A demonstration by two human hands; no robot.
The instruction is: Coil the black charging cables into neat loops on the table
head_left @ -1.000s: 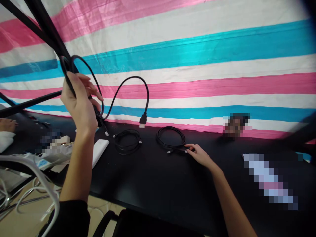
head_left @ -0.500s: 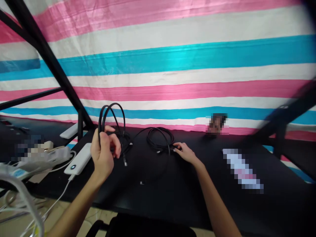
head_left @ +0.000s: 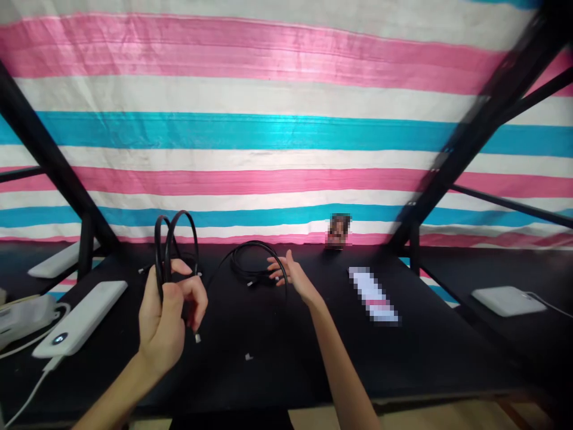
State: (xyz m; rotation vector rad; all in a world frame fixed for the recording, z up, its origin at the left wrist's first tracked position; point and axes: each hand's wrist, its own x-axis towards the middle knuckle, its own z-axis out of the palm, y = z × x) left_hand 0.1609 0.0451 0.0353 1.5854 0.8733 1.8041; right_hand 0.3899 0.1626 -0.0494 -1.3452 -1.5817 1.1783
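Note:
My left hand (head_left: 163,322) is closed around a looped black cable (head_left: 170,242), whose loops stand up above the fingers. A metal cable plug (head_left: 197,337) hangs below that hand. To the right, my right hand (head_left: 295,279) has its fingers spread and thumb raised. It is beside a second coiled black cable (head_left: 233,263) lying on the black table (head_left: 313,370). A strand of black cable passes by its fingers; whether they touch is unclear. Nearer to me, a small pale plug end (head_left: 249,356) lies on the table.
At left, a white power bank (head_left: 83,319) with a lead plugged in lies near a white power strip (head_left: 29,313). A blurred-out flat item (head_left: 372,295) lies right of my right hand, and another (head_left: 339,232) stands at the back. Black metal legs (head_left: 447,179) slant up before striped sheeting (head_left: 268,131).
My right hand has opened and come off the coiled cable's edge. My left hand still grips its loops. The view has swung right, bringing a white device on the right into sight.

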